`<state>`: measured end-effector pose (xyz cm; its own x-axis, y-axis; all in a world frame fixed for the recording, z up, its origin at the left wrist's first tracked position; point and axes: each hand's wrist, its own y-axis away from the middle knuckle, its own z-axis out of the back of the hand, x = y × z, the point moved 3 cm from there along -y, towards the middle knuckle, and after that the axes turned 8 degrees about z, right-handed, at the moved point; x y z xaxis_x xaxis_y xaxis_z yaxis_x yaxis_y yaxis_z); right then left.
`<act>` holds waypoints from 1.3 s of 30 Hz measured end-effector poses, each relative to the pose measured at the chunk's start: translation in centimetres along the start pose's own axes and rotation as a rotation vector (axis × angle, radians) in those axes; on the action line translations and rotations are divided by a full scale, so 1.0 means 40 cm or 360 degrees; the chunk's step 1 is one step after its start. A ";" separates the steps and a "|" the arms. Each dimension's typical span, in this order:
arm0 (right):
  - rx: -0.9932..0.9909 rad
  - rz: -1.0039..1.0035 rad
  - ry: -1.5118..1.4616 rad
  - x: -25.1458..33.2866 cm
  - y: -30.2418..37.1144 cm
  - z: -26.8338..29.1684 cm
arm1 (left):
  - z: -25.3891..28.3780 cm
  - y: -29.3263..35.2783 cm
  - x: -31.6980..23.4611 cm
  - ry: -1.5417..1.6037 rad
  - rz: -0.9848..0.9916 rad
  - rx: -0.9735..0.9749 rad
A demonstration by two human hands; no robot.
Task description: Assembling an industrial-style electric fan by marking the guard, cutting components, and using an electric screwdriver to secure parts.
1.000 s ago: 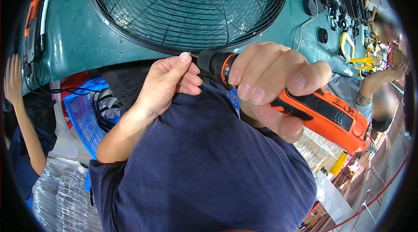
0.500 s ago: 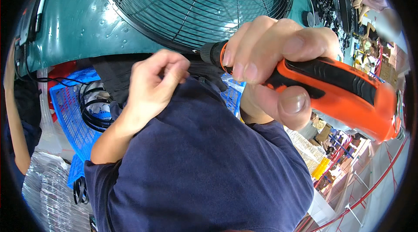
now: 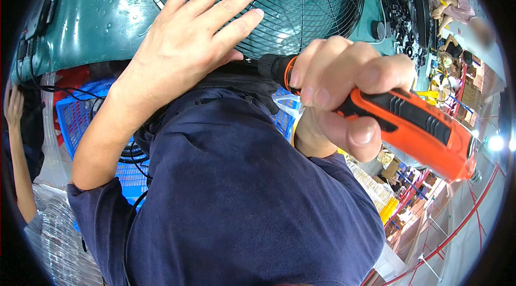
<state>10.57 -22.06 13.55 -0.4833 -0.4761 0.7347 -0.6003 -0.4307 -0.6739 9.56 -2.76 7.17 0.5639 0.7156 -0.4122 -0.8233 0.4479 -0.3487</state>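
My right hand [image 3: 349, 87] is wrapped around an orange and black electric screwdriver [image 3: 419, 127], held level with its black nose pointing left. The tip of the screwdriver is at the near rim of a round black wire fan guard [image 3: 301, 12], close to my left thumb; whether it touches a screw there I cannot make out. My left hand [image 3: 199, 31] lies over the left part of the guard, fingers stretched out and spread, holding nothing. Beneath the guard is a glossy green table cover [image 3: 102, 31].
Small black parts [image 3: 400, 12] lie scattered at the right of the table, near a round black knob-like piece [image 3: 378, 30]. A blue plastic basket [image 3: 80, 119] with black cables stands below the table edge. Another person's arm [image 3: 19, 151] shows at far left, beside stacked clear plastic [image 3: 67, 243].
My left hand has opened from a curled shape and moved up and forward onto the fan guard. The screwdriver has shifted slightly right, and the guard appears a little further right.
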 end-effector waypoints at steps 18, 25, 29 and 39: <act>0.0270 -0.0043 -0.0179 -0.009 -0.029 0.003 | -0.036 0.028 0.020 -0.0074 -0.0199 -0.0302; 0.0515 -0.0083 -0.0293 -0.030 -0.058 0.019 | -0.041 0.033 0.018 -0.0078 -0.0156 -0.0318; 0.0698 -0.0067 -0.0363 -0.040 -0.070 0.018 | -0.041 0.032 0.016 -0.0046 -0.0142 -0.0319; 0.0730 -0.0017 -0.0601 -0.067 -0.077 0.015 | -0.037 0.031 0.013 -0.0027 -0.0114 -0.0302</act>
<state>14.08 -19.93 13.61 -0.1680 -0.6735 0.7198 -0.2268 -0.6842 -0.6931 8.92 -2.62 5.28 0.6180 0.6953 -0.3669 -0.7532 0.3901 -0.5296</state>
